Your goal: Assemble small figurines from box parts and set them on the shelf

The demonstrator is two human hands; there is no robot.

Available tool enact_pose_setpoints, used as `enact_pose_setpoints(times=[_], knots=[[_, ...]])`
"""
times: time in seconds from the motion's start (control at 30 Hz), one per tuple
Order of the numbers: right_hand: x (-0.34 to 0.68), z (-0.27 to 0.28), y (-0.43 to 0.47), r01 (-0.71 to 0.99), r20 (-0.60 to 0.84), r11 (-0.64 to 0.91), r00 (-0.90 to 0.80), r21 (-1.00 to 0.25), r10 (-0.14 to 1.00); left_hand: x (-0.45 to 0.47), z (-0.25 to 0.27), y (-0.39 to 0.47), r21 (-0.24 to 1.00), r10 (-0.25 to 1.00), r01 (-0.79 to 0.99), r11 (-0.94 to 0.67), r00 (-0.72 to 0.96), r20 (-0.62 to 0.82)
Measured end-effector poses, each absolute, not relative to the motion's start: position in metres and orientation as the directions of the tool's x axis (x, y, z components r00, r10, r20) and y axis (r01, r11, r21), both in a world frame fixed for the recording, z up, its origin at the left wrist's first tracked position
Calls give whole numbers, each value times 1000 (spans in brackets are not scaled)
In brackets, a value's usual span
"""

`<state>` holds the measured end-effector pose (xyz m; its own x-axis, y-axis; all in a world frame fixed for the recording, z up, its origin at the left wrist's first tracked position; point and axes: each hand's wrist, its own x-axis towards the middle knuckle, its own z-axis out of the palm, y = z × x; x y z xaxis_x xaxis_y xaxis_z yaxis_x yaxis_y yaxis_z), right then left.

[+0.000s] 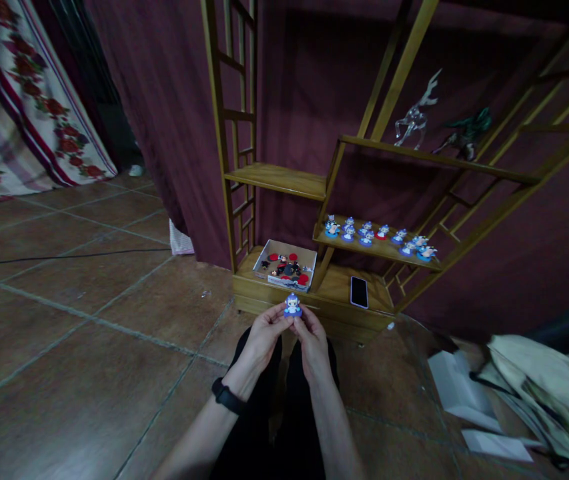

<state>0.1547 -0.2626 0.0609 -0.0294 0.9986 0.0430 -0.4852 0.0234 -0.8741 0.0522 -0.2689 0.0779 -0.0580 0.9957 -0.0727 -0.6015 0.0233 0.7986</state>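
Note:
Between my two hands, in front of the low shelf, is a small purple and white toy figurine (293,305) on a round purple base, held upright. My left hand (268,328) pinches the base from the left, with a black band on the wrist. From the other side my right hand (311,331) grips the same base, its thumb close to the left one. Just beyond them, an open cardboard box (289,250) holds several black and red figure parts and round discs. Several similar figurines (365,230) stand in rows on the raised shelf to the right.
A wooden display rack (277,179) spans the middle against a dark red curtain (164,100). A phone (359,292) lies on its lower board. Higher up stand a clear deer ornament (413,120) and a dark green statue (469,130). A pale bag (539,373) and white box (464,390) lie at right.

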Motion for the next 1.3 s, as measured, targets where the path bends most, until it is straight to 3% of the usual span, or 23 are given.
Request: enact_pose_setpoints(times=[0.6,1.0,1.3], knots=[[153,65,-266,-550,-56,-95,-87,-830,995,48,72,-270,821,990,-571,9,-108,-87],[152,64,-266,-556,21,-37,-96,-830,995,50,75,-270,914,973,-400,-71,-228,-24],[152,62,-266,-516,9,-28,-69,-856,998,47,71,-270,886,983,-462,-36,-176,-52]])
